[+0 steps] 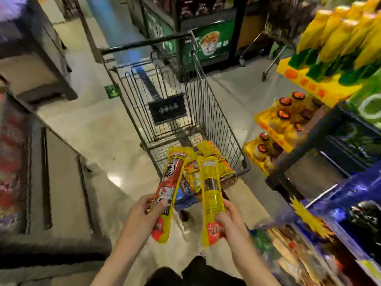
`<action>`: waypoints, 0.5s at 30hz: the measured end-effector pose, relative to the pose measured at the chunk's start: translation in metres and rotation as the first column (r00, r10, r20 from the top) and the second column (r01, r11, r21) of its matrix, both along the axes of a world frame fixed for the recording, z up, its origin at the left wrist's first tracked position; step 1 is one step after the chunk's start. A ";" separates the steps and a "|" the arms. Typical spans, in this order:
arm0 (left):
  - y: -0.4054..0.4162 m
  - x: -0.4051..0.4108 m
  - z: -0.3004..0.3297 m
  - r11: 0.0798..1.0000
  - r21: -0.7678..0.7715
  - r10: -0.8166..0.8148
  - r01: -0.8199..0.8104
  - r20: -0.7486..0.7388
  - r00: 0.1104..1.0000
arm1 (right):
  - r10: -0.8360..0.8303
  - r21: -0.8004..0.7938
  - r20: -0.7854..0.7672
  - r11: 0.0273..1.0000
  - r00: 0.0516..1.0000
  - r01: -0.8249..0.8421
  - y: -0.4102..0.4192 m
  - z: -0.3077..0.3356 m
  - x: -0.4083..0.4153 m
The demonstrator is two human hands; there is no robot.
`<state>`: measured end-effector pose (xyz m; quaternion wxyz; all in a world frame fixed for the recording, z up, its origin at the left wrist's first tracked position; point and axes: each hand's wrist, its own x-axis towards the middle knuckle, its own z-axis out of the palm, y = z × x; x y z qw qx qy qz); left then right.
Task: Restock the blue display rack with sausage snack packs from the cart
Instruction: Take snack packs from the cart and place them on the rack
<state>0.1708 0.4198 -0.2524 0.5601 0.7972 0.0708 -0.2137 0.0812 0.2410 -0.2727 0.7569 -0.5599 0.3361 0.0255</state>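
Note:
My left hand grips a long sausage snack pack with a red and white front and yellow edges, held over the near end of the wire cart. My right hand grips a second pack that shows its yellow back side. Both packs point away from me, side by side and apart. More yellow and purple packs lie heaped in the cart's near end. The blue display rack stands at my lower right, blurred.
A yellow stand of bottles and yellow packages lines the right side of the aisle. Dark low shelving runs along the left. A green-fronted display stands beyond the cart's handle. Bare floor lies left of the cart.

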 end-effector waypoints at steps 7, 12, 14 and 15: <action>-0.018 0.114 -0.016 0.993 0.089 -0.072 0.074 -0.025 0.997 | -0.078 0.003 -0.141 0.997 0.987 0.080 -0.014 -0.030 0.078; -0.043 0.201 -0.042 0.949 0.131 -0.278 0.287 -0.087 0.957 | -0.223 0.004 -0.246 0.973 0.943 0.232 -0.007 -0.054 0.131; -0.057 0.243 -0.054 0.904 0.141 -0.390 0.403 -0.107 0.914 | -0.300 -0.024 -0.285 0.952 0.910 0.306 -0.003 -0.064 0.159; -0.065 0.265 -0.059 0.877 0.154 -0.443 0.456 -0.113 0.890 | -0.339 -0.038 -0.304 0.938 0.890 0.345 -0.001 -0.070 0.174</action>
